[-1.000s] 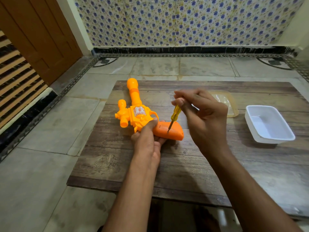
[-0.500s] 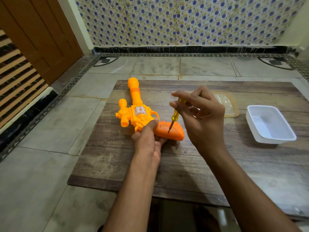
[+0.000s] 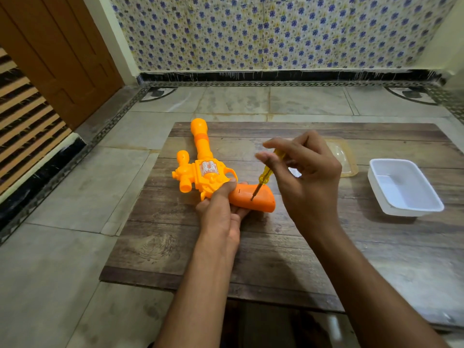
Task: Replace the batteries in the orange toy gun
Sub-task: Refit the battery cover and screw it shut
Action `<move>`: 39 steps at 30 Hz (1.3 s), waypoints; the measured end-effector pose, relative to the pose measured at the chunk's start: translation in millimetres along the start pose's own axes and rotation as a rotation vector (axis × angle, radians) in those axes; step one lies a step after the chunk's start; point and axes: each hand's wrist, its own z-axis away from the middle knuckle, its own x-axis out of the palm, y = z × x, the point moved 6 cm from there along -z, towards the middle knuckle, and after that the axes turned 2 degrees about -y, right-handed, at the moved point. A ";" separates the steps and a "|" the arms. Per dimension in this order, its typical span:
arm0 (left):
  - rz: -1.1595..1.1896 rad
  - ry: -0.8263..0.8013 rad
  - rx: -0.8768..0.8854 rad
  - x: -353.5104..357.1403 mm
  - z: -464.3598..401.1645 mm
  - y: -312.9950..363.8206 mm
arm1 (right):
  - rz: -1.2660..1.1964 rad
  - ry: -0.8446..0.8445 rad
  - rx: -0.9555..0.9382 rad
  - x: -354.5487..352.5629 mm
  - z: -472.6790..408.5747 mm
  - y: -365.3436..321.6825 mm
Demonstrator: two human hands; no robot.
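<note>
The orange toy gun (image 3: pixel 204 169) lies flat on the wooden table (image 3: pixel 251 242), barrel pointing away from me, darker orange grip toward the right. My left hand (image 3: pixel 221 212) presses on the gun where the body meets the grip, thumb on top. My right hand (image 3: pixel 306 182) holds a small screwdriver (image 3: pixel 263 178) with a clear yellow handle by its top, fingers partly spread. The metal tip rests on the grip's side panel, at a small mark there.
A white rectangular plastic tub (image 3: pixel 404 187) stands at the table's right. A clear plastic lid or tray (image 3: pixel 344 156) lies behind my right hand, partly hidden. Tiled floor surrounds the low table; a wooden door (image 3: pixel 57 61) stands at far left.
My right hand's fingers have shifted around the screwdriver handle, from a closed pinch to a more spread hold. The tip stays on the grip. My left hand and the gun have not moved.
</note>
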 end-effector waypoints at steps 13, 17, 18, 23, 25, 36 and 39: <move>0.002 -0.018 -0.004 -0.6 -0.2 0.8 | -0.010 -0.021 0.033 3.5 0.6 2.3; -0.003 -0.019 0.000 0.4 0.0 1.8 | -0.146 -0.104 0.045 5.1 0.5 3.6; -0.003 -0.019 -0.004 0.2 0.0 1.3 | -0.173 -0.116 0.041 4.8 0.3 3.8; 0.014 -0.017 -0.007 -0.3 -0.5 1.8 | -0.084 -0.074 0.019 5.6 0.6 4.1; 0.020 -0.018 0.001 -0.5 -0.6 3.4 | -0.096 -0.056 0.029 5.7 0.6 3.5; 0.006 -0.025 0.002 -1.8 -0.4 2.3 | -0.119 -0.075 0.045 8.1 1.5 4.5; 0.011 -0.014 0.004 -0.7 1.2 4.1 | -0.174 -0.113 0.042 8.2 0.8 5.2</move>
